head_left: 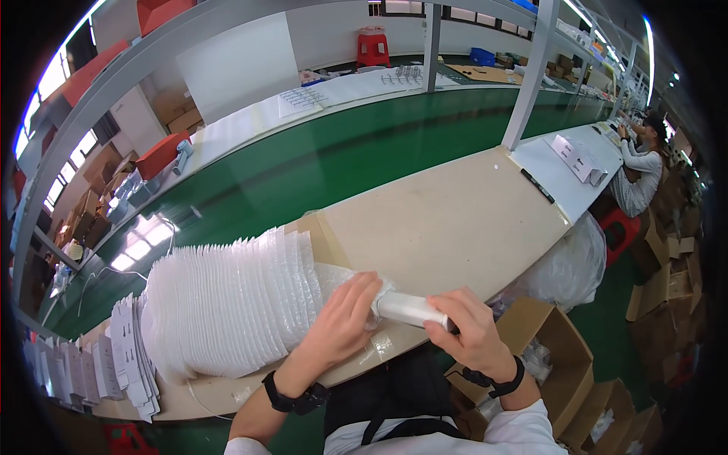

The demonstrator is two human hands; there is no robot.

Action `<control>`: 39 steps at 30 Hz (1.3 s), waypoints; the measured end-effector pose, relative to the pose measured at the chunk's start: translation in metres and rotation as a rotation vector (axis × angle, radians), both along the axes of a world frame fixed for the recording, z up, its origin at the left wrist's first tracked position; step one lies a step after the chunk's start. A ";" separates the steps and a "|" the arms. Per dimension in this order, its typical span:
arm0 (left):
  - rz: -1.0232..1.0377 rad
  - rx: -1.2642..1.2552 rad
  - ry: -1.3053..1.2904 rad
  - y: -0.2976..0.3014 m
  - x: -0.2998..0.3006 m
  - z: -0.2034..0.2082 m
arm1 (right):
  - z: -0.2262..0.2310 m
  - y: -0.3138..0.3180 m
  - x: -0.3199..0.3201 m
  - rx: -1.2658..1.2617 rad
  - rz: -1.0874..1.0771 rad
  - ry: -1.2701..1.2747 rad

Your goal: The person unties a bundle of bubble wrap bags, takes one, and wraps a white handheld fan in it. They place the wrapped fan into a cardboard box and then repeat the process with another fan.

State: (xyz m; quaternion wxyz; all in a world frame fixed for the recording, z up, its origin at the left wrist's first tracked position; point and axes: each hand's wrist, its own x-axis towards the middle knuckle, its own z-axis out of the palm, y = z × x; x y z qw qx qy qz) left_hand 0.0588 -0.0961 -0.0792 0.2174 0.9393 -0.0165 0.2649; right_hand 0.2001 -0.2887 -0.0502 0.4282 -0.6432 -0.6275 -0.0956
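Over the near edge of the worktable, my right hand (472, 334) grips the dark-ended right end of a white, tube-like object (410, 310). The object lies almost level, and its exact kind does not show. My left hand (345, 317) is closed on a clear bubble-wrap bag (331, 279) at the object's left end. Part of the bag is hidden behind the fingers. Just left of that hand stands a long row of bubble-wrap bags (227, 303), packed upright against each other.
Flat white cartons (130, 353) lean left of the bags. A black marker (538, 186) and a white box (576, 159) lie to the right. Beyond the tan board (432, 220) runs a green conveyor belt (303, 167). An open cardboard box (550, 356) stands below right. A co-worker (643, 171) sits far right.
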 end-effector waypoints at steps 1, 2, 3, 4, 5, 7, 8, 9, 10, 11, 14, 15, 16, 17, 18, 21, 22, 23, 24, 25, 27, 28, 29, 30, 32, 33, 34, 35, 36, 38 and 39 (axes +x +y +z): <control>0.002 0.001 0.002 0.001 -0.001 0.002 | 0.003 0.001 -0.002 0.001 0.002 0.002; -0.003 0.059 -0.017 0.001 -0.001 0.003 | 0.007 0.001 -0.004 -0.008 0.001 -0.054; -0.008 0.117 -0.035 0.002 -0.002 0.005 | 0.011 0.001 -0.006 -0.018 0.000 -0.109; -0.013 0.176 -0.054 0.001 -0.002 0.006 | 0.014 0.001 -0.008 -0.027 0.000 -0.164; -0.014 0.173 -0.053 0.000 -0.001 0.006 | 0.014 0.000 -0.009 -0.029 -0.001 -0.163; -0.017 0.203 -0.091 -0.004 0.000 0.007 | 0.013 -0.001 -0.014 -0.007 -0.043 -0.186; -0.017 0.219 -0.111 -0.006 0.000 0.007 | 0.012 -0.002 -0.016 0.006 -0.064 -0.198; -0.017 0.220 -0.109 -0.008 0.001 0.006 | 0.010 -0.001 -0.019 0.007 -0.063 -0.197; -0.036 0.225 -0.097 -0.011 0.001 0.006 | 0.007 0.000 -0.020 0.009 -0.080 -0.208; -0.055 0.229 -0.085 -0.013 0.001 0.005 | 0.005 0.001 -0.022 0.012 -0.097 -0.218; -0.071 0.234 -0.087 -0.015 0.003 0.004 | 0.004 0.000 -0.021 0.013 -0.098 -0.209; -0.063 0.236 -0.100 -0.015 0.003 0.004 | 0.005 0.000 -0.019 0.015 -0.076 -0.189; -0.055 0.238 -0.114 -0.015 0.003 0.004 | 0.006 0.000 -0.019 0.017 -0.054 -0.171; -0.055 0.240 -0.114 -0.014 0.004 0.004 | 0.006 -0.001 -0.019 0.018 -0.054 -0.170; -0.089 0.255 -0.116 -0.013 0.005 0.003 | 0.005 -0.001 -0.018 0.018 -0.035 -0.138; -0.157 0.289 -0.120 -0.015 0.007 0.005 | 0.002 -0.004 -0.015 0.024 0.004 -0.076; -0.147 0.199 -0.082 -0.018 0.009 0.007 | -0.002 -0.006 -0.011 0.016 -0.002 -0.054; -0.136 0.109 -0.044 -0.021 0.010 0.010 | -0.006 -0.008 -0.005 0.009 -0.008 -0.032; -0.125 0.020 -0.004 -0.022 0.012 0.011 | -0.008 -0.011 -0.002 0.001 -0.013 -0.010; -0.129 0.022 -0.005 -0.020 0.013 0.011 | -0.009 -0.014 0.001 0.003 -0.017 -0.010; -0.046 0.035 0.006 -0.014 0.014 0.012 | -0.010 -0.021 0.003 0.047 -0.065 0.131; -0.003 0.041 0.012 -0.013 0.013 0.013 | -0.009 -0.023 0.003 0.069 -0.087 0.203; -0.003 0.043 0.013 -0.013 0.013 0.013 | -0.008 -0.024 0.001 0.070 -0.086 0.205; -0.012 0.107 -0.007 -0.014 0.012 0.011 | -0.007 -0.024 -0.002 0.077 -0.083 0.206; -0.036 0.235 -0.050 -0.015 0.012 0.009 | -0.006 -0.024 -0.006 0.089 -0.080 0.206; -0.039 0.235 -0.050 -0.018 0.013 0.009 | -0.006 -0.023 -0.007 0.089 -0.083 0.206; -0.052 0.256 -0.076 -0.021 0.013 0.010 | -0.005 -0.022 -0.008 0.097 -0.058 0.177; -0.065 0.276 -0.101 -0.025 0.013 0.011 | -0.005 -0.020 -0.009 0.105 -0.032 0.149; -0.077 0.297 -0.126 -0.028 0.014 0.011 | -0.006 -0.018 -0.010 0.113 -0.006 0.121; -0.106 0.267 -0.124 -0.034 0.017 0.006 | -0.012 -0.013 -0.015 0.109 -0.011 0.150; -0.133 0.236 -0.122 -0.038 0.018 0.006 | -0.017 -0.010 -0.017 0.103 -0.016 0.179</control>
